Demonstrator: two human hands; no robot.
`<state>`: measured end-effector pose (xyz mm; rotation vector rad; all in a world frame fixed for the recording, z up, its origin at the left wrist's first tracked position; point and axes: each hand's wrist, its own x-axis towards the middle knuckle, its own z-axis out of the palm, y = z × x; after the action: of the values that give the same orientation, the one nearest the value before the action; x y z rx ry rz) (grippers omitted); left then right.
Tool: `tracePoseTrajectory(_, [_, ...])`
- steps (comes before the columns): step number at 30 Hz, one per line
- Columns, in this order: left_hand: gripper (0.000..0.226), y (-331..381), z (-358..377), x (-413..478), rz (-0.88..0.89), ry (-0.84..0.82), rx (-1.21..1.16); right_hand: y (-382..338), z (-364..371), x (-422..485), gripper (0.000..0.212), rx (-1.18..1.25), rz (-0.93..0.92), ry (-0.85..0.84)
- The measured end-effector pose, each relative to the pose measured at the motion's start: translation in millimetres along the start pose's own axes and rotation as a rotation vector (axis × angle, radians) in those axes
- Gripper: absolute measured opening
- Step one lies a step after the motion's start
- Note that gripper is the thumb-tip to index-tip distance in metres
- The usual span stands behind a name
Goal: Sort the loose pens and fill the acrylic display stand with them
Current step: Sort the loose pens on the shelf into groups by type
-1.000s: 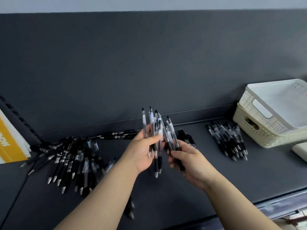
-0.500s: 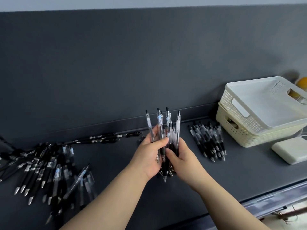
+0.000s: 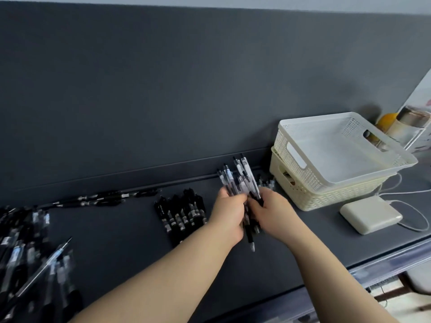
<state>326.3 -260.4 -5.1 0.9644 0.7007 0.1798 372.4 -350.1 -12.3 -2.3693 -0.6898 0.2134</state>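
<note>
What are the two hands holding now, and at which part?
The left hand and right hand together grip a bundle of pens around the middle of the barrels; button ends stick out above, tips below.

Bundle: clear-barrelled pens with black grips, roughly upright, clicker ends up, fanned slightly; gripped between left hand and right hand. One tip sticks out at 6 o'clock. Black pen batch: lying side by side, near, at 9 o'clock of the bundle. Loose heap: mixed directions, blurred, well apart at 8 o'clock. Thin pen row: end to end, at 9–10 o'clock.
</note>
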Motion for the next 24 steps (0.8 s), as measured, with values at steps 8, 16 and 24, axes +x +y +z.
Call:
tracePoseTrajectory(8, [0.068, -27, 16, 22, 0.042, 0.096, 0.396, 45, -7, 26, 0.021, -0.165, 0.063, 0.014])
tracePoseTrajectory(16, [0.067, -34, 13, 16, 0.054, 0.108, 0.492, 59, -4, 19, 0.017, -0.135, 0.087, -0.019])
tracePoseTrajectory(24, [0.083, -34, 19, 19, 0.088, -0.127, 0.72, 63, -8, 38, 0.033, -0.002, 0.152, -0.117])
